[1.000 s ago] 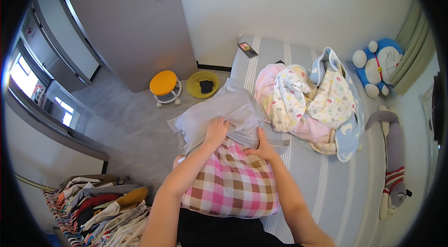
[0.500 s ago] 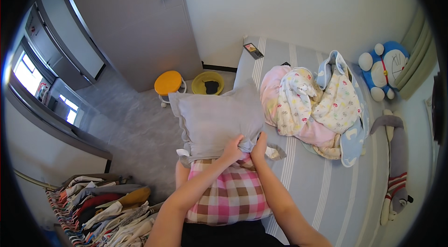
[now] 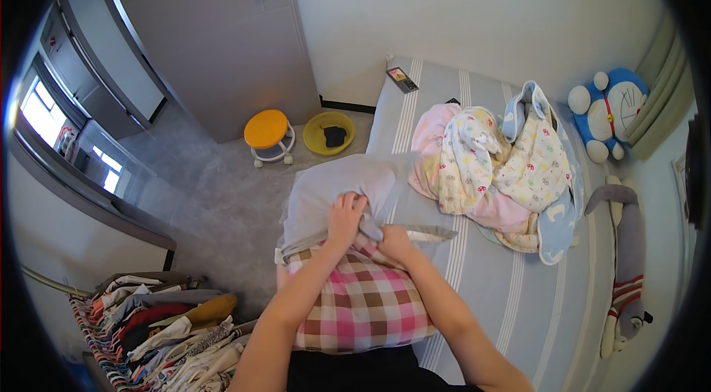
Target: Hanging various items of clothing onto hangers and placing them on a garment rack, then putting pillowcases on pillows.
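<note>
A pillow (image 3: 363, 310) in pink, brown and white checks lies across my lap. Its far end is inside a light grey pillowcase (image 3: 318, 185), which bulges and creases beyond my hands. My left hand (image 3: 345, 222) has its fingers bent over the top of the pillowcase and grips its cloth. To the right, my right hand (image 3: 396, 245) is closed round the gathered edge of the pillowcase, close to the checked cloth; its fingertips are partly hidden. A loose grey flap with a pale inner side sticks out past that hand over the bed.
A striped grey-blue bed (image 3: 481, 281) holds a heap of patterned blankets (image 3: 503, 170), a small dark device (image 3: 402, 80) and plush toys (image 3: 607, 114). On the floor are a yellow stool (image 3: 266, 130) and a yellow basin (image 3: 318, 142). Hanging clothes (image 3: 170, 325) crowd the lower left.
The pillowcase's far end has dropped and folded toward me. My left hand has moved left and farther up the cloth; my right hand has come slightly left and nearer to me.
</note>
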Demonstrator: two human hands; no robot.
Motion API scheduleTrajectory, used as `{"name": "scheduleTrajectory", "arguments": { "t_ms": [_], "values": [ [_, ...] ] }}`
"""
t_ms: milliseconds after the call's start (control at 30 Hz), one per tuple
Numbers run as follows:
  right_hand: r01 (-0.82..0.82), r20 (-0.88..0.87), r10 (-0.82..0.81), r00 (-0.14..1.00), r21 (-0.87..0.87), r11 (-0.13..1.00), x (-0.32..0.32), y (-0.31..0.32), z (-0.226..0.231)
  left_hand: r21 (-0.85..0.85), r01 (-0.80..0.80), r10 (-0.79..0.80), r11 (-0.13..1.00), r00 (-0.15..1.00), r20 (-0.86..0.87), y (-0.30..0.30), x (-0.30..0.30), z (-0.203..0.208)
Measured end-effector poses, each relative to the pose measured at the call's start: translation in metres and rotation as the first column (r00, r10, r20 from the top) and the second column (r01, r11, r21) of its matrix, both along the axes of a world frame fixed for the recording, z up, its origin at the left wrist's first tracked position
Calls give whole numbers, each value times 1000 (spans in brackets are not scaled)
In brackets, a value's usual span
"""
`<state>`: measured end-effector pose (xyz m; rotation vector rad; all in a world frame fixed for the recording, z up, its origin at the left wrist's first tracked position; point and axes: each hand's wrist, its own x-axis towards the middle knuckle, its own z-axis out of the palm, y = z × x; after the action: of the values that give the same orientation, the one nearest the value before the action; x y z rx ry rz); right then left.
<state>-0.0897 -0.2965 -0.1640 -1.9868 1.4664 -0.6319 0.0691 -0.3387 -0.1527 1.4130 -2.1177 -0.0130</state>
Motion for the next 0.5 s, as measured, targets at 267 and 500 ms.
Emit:
{"name": "scheduleTrajectory", "arguments": {
  "t_ms": [267, 500],
  "values": [
    [107, 189, -131, 973, 133, 985, -9, 43, 5, -96, 244, -257, 965, 954, -153, -7, 3, -9],
    [584, 199, -549, 812, -242, 775, -7, 7, -5, 349, 311, -159, 884, 903, -400, 61, 6, -6]
  ]
}}
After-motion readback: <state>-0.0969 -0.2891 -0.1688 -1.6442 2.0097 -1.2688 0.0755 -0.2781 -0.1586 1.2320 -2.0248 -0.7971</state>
